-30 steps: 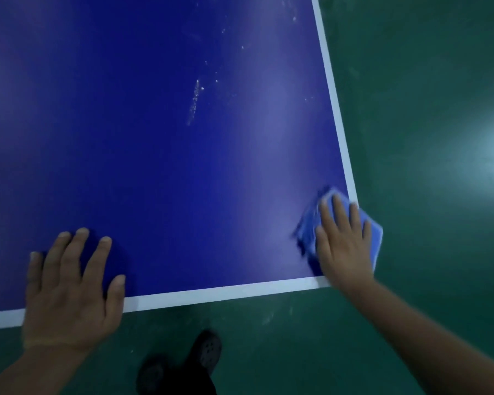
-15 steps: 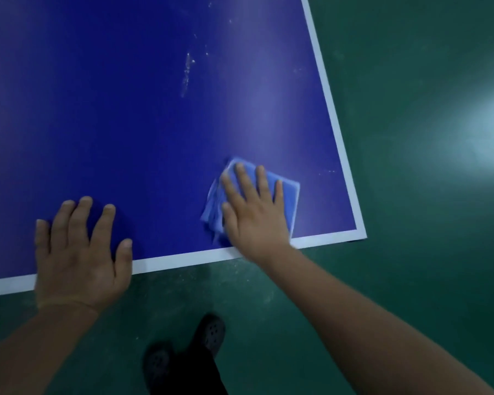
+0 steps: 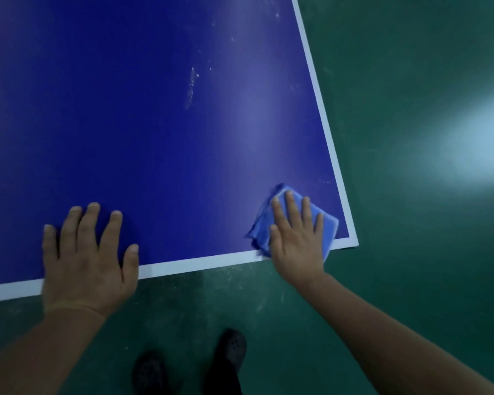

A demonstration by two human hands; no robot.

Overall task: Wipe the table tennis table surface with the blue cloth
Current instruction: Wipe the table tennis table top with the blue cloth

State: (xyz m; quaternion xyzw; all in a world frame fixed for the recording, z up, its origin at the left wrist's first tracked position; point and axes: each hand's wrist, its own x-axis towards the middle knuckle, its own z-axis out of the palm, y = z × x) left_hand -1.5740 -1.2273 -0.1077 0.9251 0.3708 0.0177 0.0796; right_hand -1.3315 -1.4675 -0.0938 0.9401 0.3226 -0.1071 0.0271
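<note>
The folded, soft blue cloth (image 3: pixel 300 220) lay on the dark blue, white-edged table tennis counter (image 3: pixel 154 124), close to its near right corner, with its near edge reaching the white border line. The right hand (image 3: pixel 297 238) pressed flat on top of the cloth, fingers straight and slightly spread, pinning it to the surface rather than gripping it. The left hand (image 3: pixel 87 252) rested flat on the counter's near edge, well apart from the right, fingers straight and empty, apparently bracing the body.

A pale streak of whitish dust (image 3: pixel 191 86) and scattered specks showed farther in, toward the far right part of the counter, not yet wiped. Below the near edge were the green floor (image 3: pixel 411 252) and a pair of dark perforated clogs (image 3: pixel 231 349).

To do this step well, the palm would likely need to keep even pressure across the whole cloth so the folded layers did not bunch at the left side, where they already looked ruffled. Strokes should probably overlap and run right to the white border, then work outward toward the dusty streak, without pushing the cloth off the corner.
</note>
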